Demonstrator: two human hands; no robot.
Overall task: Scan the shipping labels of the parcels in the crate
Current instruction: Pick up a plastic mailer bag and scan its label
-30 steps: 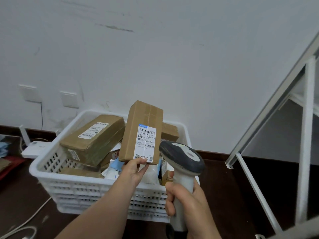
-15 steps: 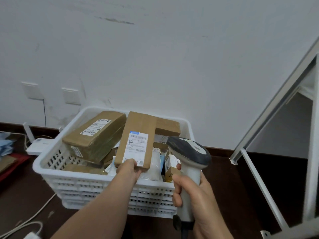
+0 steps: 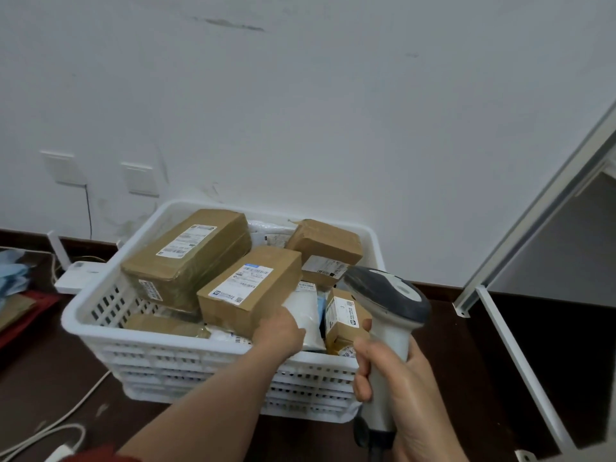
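Cardboard, taped and brown: the parcel (image 3: 251, 288) with the blue-edged shipping label (image 3: 242, 284) lies on top of the heap in the white crate (image 3: 100, 315), label up, its long axis running from the near left corner away toward the far right. My left hand (image 3: 278, 331) sits at its near end, fingers hidden under and behind the box, so I cannot tell whether they grip it or merely rest there. My right hand (image 3: 393, 371) is clenched around the handle of the scanner (image 3: 388, 301), whose dark head hangs just right of the parcel, above the crate's right side. The left hand is plainly the nearer; the scanner's window faces away from me, so I judge any next scan needs a label turned toward it

Around it: a bigger box (image 3: 186, 258) leans on the left, a smaller one (image 3: 325, 243) lies behind, a small labelled carton (image 3: 343, 316) stands near the scanner, with a white poly bag (image 3: 305, 311) between. Crate stands on a dark floor (image 3: 50, 368) against a scuffed white wall (image 3: 300, 111); white cables (image 3: 50, 428) trail left, a white metal frame (image 3: 516, 345) stands right
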